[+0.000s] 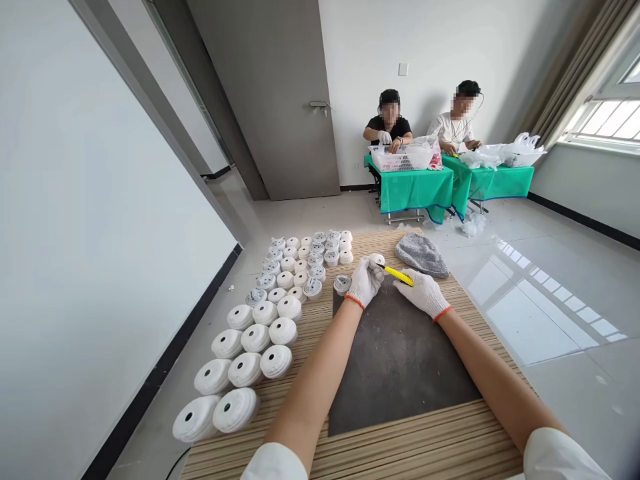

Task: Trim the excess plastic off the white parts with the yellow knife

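Note:
My left hand (364, 281), in a white knit glove with an orange cuff, grips a round white plastic detector housing (377, 260). My right hand (423, 293), gloved alike, holds a yellow utility knife (399, 275), its tip at the housing. Both hands are above a dark grey mat (395, 360) on a striped wooden board (400, 453). A small round unit (343, 285) stands just left of my left hand. Several rows of white round detectors (245, 370) lie left of the board, some face up, others showing grey undersides.
A grey knitted cloth (421, 255) lies on the board's far end. Beyond, two seated co-workers (420, 120) handle things at green-covered tables (450, 183), with a white basket (400, 159) and plastic bags. A wall and door stand left; a window is right.

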Action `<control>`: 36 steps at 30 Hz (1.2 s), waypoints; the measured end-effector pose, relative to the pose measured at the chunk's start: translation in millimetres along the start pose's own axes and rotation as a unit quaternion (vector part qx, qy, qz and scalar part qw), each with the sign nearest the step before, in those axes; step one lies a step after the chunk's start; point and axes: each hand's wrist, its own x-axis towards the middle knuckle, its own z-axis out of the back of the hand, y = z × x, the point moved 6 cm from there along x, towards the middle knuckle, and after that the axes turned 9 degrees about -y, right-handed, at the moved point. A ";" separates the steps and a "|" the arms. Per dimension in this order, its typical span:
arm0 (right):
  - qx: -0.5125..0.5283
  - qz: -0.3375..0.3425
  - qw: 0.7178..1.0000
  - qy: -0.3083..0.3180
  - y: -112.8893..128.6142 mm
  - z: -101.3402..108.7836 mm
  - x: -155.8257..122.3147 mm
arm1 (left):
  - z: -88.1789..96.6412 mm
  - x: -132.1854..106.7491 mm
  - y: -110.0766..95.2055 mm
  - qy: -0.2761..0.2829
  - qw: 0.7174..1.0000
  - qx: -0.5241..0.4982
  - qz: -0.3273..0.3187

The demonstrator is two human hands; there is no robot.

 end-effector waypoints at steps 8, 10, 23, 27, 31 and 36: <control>0.006 -0.031 0.999 -0.015 0.9 5.3 0.3 | 1.8 3.2 2.1 0.006 1.000 0.008 0.006; 0.009 -0.044 0.999 -0.005 0.4 5.8 0.5 | 1.7 4.0 2.3 0.004 1.000 0.007 0.003; 0.046 -0.094 0.994 0.018 -1.3 7.2 1.1 | 0.5 1.5 -3.8 0.009 1.000 -0.030 -0.003; 0.059 -0.107 0.992 0.005 0.9 11.4 -0.1 | 0.8 1.4 -2.4 -0.002 0.999 -0.027 0.027; 0.066 -0.103 0.992 0.029 2.7 9.1 -0.2 | 0.9 0.4 -1.6 -0.005 0.998 -0.027 0.059; 0.075 -0.109 0.991 0.012 -3.6 4.8 1.9 | 0.7 1.1 -1.1 -0.006 0.998 -0.031 0.059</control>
